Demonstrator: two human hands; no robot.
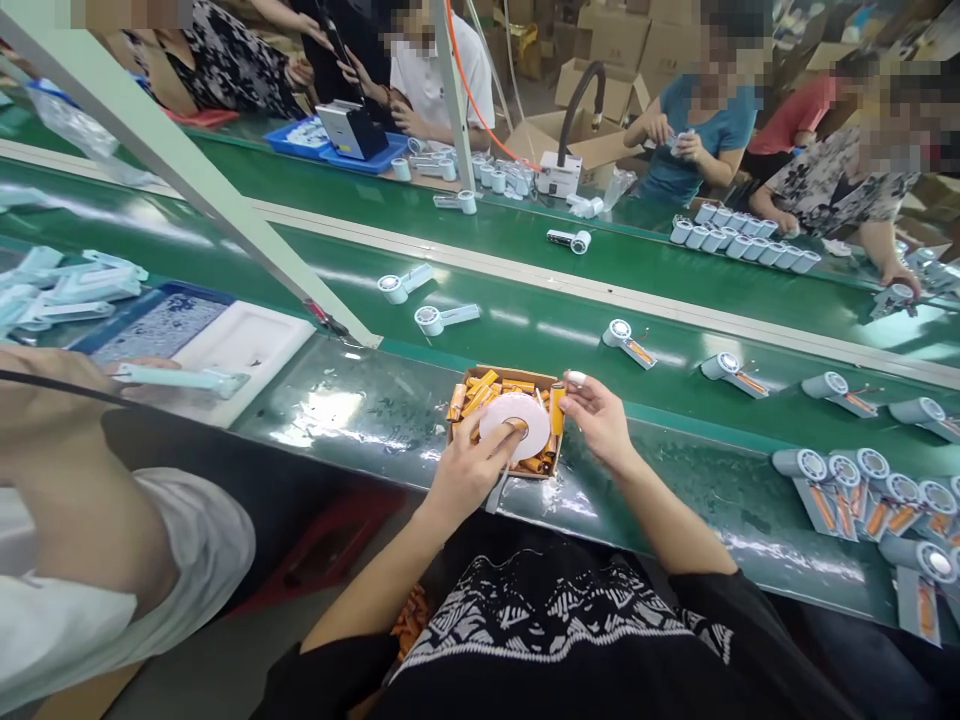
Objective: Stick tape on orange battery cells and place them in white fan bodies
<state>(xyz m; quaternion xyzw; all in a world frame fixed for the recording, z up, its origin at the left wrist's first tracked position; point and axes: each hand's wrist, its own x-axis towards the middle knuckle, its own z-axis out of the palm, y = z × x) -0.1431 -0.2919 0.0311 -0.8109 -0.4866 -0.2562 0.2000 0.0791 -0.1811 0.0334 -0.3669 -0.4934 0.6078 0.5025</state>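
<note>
Now left fingers (491,444) hold a white roll (531,408) — loosening could drop it — right fingers (592,392) an orange battery (556,412) at the box's (517,374) right edge.

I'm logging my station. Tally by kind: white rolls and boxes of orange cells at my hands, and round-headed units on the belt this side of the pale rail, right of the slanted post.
White roll: 1
Box of orange cells: 1
Round-headed units: 6 (one cut by the frame edge)
Total: 8

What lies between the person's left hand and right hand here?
In the head view, part of a white roll lies between them, over a small open box of orange cylinders.
</note>
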